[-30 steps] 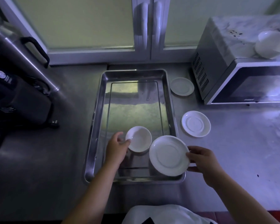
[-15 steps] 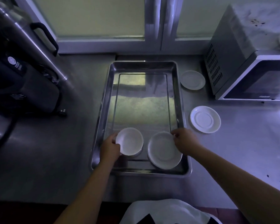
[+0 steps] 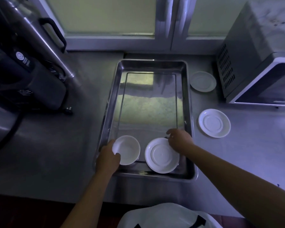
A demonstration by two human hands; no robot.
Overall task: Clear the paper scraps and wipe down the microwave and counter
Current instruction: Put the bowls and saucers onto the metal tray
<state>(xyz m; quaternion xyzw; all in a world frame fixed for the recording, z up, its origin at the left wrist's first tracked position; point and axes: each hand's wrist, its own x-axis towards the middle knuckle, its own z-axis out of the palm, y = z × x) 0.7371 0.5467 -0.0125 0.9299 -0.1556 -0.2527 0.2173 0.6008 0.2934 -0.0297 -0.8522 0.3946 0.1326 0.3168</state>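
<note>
left hand (image 3: 107, 157) pinches bowl (image 3: 127, 149) rim in tray (image 3: 152, 63). right hand (image 3: 179, 140) at saucer (image 3: 161, 155) rim beside it, fingers curled, grip unclear. tray on worktop (image 3: 56, 145).

Dim, bluish scene; pale window (image 3: 105, 14) light reflects in the tray (image 3: 190, 112); edges bow

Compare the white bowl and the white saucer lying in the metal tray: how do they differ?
The bowl is deep with a plain inside; the saucer is shallow with a ringed well. The bowl looks narrower than the saucer. The left hand grips the bowl's rim, while the right hand touches the saucer's far edge. Both are white, round and at the near end of the tray.
</note>
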